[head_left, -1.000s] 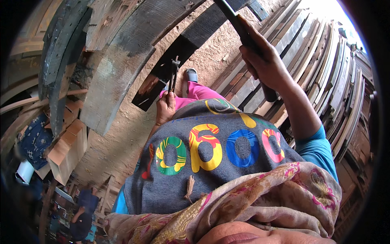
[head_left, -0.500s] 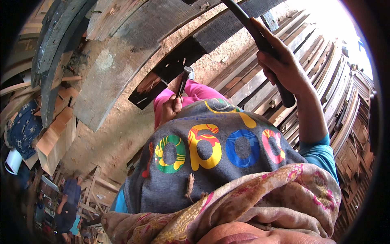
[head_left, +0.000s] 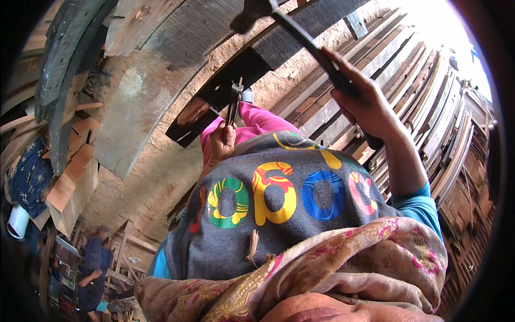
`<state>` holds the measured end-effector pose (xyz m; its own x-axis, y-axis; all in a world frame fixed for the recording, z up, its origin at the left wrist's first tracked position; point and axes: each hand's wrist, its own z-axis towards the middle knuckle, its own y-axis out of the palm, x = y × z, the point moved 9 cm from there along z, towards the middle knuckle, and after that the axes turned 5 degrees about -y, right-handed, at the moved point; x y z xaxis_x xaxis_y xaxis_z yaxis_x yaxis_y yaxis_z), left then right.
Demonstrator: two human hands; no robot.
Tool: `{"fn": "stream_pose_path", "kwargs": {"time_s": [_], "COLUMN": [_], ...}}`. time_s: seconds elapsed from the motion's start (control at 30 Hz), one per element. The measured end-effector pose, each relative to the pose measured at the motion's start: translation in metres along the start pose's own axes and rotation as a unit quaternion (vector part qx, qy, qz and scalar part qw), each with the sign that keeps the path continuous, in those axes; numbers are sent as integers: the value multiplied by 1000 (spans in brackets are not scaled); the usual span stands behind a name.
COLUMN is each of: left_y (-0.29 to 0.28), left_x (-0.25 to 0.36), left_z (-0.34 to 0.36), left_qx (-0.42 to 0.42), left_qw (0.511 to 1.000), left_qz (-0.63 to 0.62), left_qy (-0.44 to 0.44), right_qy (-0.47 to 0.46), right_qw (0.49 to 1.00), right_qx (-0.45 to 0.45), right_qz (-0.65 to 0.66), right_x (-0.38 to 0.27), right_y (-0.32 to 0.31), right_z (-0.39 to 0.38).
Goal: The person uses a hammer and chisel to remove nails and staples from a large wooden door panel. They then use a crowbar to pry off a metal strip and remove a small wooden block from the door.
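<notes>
My right hand grips the dark handle of a hammer, whose blurred head is high in the view over dark boards. Lower and left of it, my left hand is closed round a slim metal tool, held upright with a small rod or pin at its top; its exact kind is unclear. Just beyond that tool lies a black-painted board with a bare reddish patch, in front of my legs in pink trousers.
Weathered grey planks lie at the upper left, beside cut wooden blocks and a dark patterned cloth. Long stacked boards fill the right. A person in dark clothing is at the lower left.
The hammer has come down, bringing its head further into view. My left hand and its tool have shifted slightly left since half a second ago, still gripping.
</notes>
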<state>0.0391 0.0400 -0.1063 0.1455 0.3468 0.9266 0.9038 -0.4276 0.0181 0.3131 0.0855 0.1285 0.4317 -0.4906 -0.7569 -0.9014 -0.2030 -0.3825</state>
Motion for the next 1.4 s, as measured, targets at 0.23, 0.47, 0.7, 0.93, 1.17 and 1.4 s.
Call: {"fn": "stream_pose_path", "kwargs": {"time_s": [0.23, 0.47, 0.7, 0.93, 1.17, 1.4], "left_y": [-11, -10, -9, -3, -8, 3], "left_x": [-1, -11, -3, -20, -7, 33], "left_z": [-8, -10, 3, -8, -1, 0], "left_qx": [-13, 1, -18, -2, -5, -7], "left_qw": [999, 999, 998, 999, 998, 988], "left_qz": [33, 35, 57, 46, 66, 128], "left_qy": [15, 4, 16, 13, -17, 84], "right_qy": [-142, 49, -75, -56, 1, -81], "right_qw": [979, 999, 986, 991, 989, 991], "right_qx": [4, 9, 131, -101, 145, -74], "right_qz": [-146, 10, 76, -60, 7, -78], "right_x": [-6, -25, -49, 12, -47, 18], "right_y": [35, 15, -38, 52, -39, 68], "right_z": [-4, -15, -11, -18, -12, -7]}}
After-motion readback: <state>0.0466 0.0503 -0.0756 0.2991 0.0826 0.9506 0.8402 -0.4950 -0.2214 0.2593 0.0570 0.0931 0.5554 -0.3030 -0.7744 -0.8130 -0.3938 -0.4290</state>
